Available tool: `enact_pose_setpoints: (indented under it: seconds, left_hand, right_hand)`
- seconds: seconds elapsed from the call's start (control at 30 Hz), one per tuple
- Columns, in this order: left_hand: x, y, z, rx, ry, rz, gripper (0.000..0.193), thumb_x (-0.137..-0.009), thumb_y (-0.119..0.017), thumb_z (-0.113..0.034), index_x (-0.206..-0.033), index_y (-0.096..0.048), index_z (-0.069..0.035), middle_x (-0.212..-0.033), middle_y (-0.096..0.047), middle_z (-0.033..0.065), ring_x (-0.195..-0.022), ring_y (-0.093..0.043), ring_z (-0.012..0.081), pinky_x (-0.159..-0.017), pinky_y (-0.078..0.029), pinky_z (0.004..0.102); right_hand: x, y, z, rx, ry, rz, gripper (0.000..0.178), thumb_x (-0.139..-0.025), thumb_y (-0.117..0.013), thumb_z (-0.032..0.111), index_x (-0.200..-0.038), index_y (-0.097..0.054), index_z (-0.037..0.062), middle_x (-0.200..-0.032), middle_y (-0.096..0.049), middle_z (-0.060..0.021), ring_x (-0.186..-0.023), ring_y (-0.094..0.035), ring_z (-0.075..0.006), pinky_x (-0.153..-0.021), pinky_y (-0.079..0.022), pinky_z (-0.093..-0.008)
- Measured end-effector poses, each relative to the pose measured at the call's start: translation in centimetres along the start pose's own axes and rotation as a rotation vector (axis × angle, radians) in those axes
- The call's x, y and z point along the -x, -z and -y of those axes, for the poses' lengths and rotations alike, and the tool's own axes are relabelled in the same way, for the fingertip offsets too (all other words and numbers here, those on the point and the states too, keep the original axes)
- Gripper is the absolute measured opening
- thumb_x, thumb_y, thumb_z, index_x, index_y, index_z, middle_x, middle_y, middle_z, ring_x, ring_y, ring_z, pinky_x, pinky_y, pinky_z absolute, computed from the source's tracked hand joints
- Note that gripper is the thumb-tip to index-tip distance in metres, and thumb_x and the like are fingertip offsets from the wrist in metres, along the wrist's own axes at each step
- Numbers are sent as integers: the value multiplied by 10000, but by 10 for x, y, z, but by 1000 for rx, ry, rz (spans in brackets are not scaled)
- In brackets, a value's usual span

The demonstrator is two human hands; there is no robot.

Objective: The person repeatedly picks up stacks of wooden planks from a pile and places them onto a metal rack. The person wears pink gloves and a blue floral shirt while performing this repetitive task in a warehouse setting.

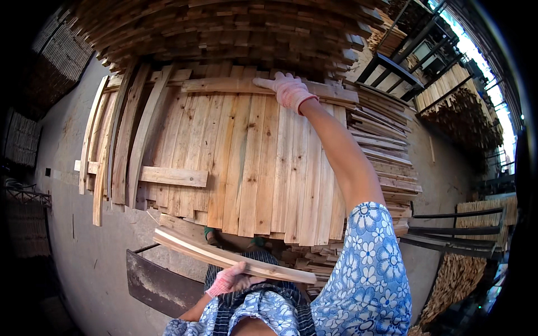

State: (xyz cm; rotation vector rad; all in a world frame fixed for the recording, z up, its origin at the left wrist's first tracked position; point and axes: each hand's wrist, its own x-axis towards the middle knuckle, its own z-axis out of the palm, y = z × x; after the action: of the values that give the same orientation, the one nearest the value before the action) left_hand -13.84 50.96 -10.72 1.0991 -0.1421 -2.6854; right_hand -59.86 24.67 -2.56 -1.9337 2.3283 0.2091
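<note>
My left hand (pixel 230 279), in a pink-and-white knit glove, is closed around a few narrow wooden boards (pixel 196 248) stacked together in front of my waist. They slant down to the right. My right arm reaches far over a waist-high pile of pale planks (pixel 252 162). At its far side, my gloved right hand (pixel 288 91) rests palm down on a crosswise wooden board (pixel 221 85), thumb and fingers spread. The undersides of its fingers are hidden.
Several loose boards (pixel 147 134) lie on the pile's left end, beside a short crosspiece (pixel 175 176). A tall wood stack (pixel 224 33) rises behind. Uneven board ends (pixel 386 151) jut out at the right. A dark metal panel (pixel 162 285) stands lower left on the concrete floor (pixel 73 241).
</note>
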Motion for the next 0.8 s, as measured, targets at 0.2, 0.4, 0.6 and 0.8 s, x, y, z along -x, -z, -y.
enact_pose_setpoints:
  seconds: [0.2, 0.4, 0.6, 0.8]
  left_hand:
    - [-75, -39, -22, 217, -28, 117, 471, -995, -663, -159, -1354, -451, 60, -1349, -541, 249, -1260, -563, 443, -1044, -518, 617]
    - [-36, -17, -20, 202, 102, 121, 272, -980, -682, -129, -1182, -602, 35, -1226, -640, 184, -1211, -623, 376, -1017, -568, 538]
    - [3, -58, -41, -33, -22, 196, 446, -983, -681, -175, -1362, -549, 21, -1329, -615, 164, -1231, -614, 286, -1081, -517, 414]
    - [8, -128, -59, -1357, -151, -210, 710, -892, -766, -404, -1403, -504, 14, -1277, -628, 210, -1239, -586, 307, -1021, -486, 431]
  right_hand:
    - [-3, 9, -6, 20, 69, 2, 862, -905, -546, 6, -1588, -270, 455, -1529, -424, -209, -1360, -471, -399, -1105, -394, -487]
    - [52, 19, 42, -12, 332, -481, 654, -932, -603, 248, -1554, -402, 221, -1415, -520, -213, -1270, -528, -392, -1102, -393, -507]
    - [292, 17, 151, -833, 572, 436, 655, -934, -650, 382, -1512, -458, 141, -1255, -585, -223, -1190, -570, -407, -1035, -462, -458]
    - [306, -10, 130, -99, 379, -29, 632, -852, -726, 284, -1457, -540, 290, -1026, -581, -171, -875, -622, -368, -771, -515, -471]
